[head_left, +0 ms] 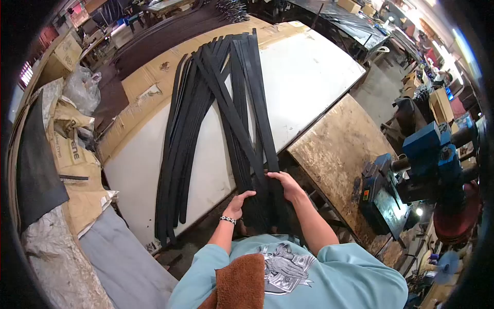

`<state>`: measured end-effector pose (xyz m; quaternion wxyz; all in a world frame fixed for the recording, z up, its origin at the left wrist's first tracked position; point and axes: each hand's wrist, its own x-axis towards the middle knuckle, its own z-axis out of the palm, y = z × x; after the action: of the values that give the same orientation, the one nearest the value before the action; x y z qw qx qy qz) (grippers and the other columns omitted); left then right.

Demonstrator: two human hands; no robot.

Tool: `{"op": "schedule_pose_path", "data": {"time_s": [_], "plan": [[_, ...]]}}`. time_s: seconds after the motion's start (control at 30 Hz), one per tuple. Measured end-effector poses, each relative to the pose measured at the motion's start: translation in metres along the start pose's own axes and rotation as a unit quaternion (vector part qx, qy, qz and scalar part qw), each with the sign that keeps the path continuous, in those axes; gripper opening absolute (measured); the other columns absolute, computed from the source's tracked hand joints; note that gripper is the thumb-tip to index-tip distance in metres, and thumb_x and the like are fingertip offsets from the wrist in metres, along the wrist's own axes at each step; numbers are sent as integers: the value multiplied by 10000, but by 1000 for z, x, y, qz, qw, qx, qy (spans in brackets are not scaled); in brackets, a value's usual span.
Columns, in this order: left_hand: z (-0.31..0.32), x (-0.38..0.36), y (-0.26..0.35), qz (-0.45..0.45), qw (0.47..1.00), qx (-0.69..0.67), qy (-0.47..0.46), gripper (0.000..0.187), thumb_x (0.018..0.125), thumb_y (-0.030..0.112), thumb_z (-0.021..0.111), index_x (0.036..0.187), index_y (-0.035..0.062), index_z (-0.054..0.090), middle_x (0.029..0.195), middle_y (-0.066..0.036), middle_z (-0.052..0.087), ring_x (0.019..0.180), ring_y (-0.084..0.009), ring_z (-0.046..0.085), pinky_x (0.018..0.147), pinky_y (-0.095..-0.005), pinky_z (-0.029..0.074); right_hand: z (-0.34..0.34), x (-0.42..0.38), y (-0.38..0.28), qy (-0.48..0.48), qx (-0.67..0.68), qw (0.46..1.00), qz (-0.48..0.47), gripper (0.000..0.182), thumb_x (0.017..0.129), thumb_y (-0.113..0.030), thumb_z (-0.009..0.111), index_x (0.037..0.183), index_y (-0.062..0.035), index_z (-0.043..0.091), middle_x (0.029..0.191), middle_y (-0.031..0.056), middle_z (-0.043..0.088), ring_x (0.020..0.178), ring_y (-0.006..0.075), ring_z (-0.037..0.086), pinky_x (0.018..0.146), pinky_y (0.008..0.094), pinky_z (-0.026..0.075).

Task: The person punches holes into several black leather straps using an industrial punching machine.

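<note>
Long black leather-like strips [239, 110] lie fanned over the white tabletop [303, 72], several of them crossing, and their near parts hang past its edge towards my body. At that near edge my left hand [235, 206], with a beaded bracelet at the wrist, is closed on the left side of the hanging strips. On their right side my right hand [288, 186] is closed too, thumb towards the strips. The fingers of both hands are partly hidden. Another bundle of black strips [177, 149] rests on the table to the left, apart from my hands.
Cardboard [136, 92] covers the table's far and left edges. To the right stand a worn wooden table [339, 149] and a blue machine [424, 147]. Sacks [77, 154] and grey cloth [121, 252] lie at left. Dark strips [170, 33] are piled beyond the table.
</note>
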<state>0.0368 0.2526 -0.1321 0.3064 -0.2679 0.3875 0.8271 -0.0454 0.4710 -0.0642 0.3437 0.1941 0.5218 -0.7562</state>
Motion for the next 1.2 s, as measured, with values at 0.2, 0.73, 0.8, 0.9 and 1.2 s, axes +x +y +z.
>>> {"op": "schedule_pose_path", "data": {"time_s": [0.2, 0.73, 0.8, 0.9, 1.2], "plan": [[-7, 17, -6, -72, 985, -107, -117, 369, 924, 203, 714, 1250, 30, 698, 1221, -105, 738, 1124, -257, 693, 1033, -417, 536, 11, -3, -17, -38, -20, 999, -11, 368, 944, -187, 717, 1264, -11, 679, 1119, 95, 715, 933, 193, 690, 814, 366, 583], [-7, 20, -12, -71, 968, -170, -172, 419, 913, 229, 650, 1281, 29, 666, 1231, -139, 727, 1099, -315, 696, 1036, -487, 527, 18, -14, -37, -4, -89, 991, -98, 285, 935, -170, 741, 1156, 9, 727, 1029, 85, 745, 915, 189, 716, 790, 346, 597], [2, 14, -9, -67, 964, -181, -185, 431, 920, 238, 649, 1297, 30, 657, 1249, -143, 718, 1111, -318, 689, 1042, -490, 521, 16, -11, -41, -12, -117, 991, -68, 303, 948, -185, 734, 1179, 11, 716, 1026, 78, 737, 912, 180, 711, 768, 334, 593], [14, 15, -8, -75, 959, -190, -198, 444, 928, 252, 648, 1313, 31, 649, 1264, -147, 709, 1127, -324, 681, 1055, -495, 511, 22, -7, -42, -22, -141, 989, -41, 353, 964, -220, 732, 1224, 15, 696, 1039, 77, 728, 905, 167, 701, 747, 324, 588], [0, 37, -26, -81, 938, -242, -233, 494, 890, 280, 658, 1301, 7, 654, 1261, -169, 709, 1146, -344, 675, 1075, -498, 500, 12, -24, -65, 61, -135, 984, -95, 374, 904, -229, 790, 1129, 56, 702, 1014, 140, 744, 860, 242, 723, 724, 371, 585]]}}
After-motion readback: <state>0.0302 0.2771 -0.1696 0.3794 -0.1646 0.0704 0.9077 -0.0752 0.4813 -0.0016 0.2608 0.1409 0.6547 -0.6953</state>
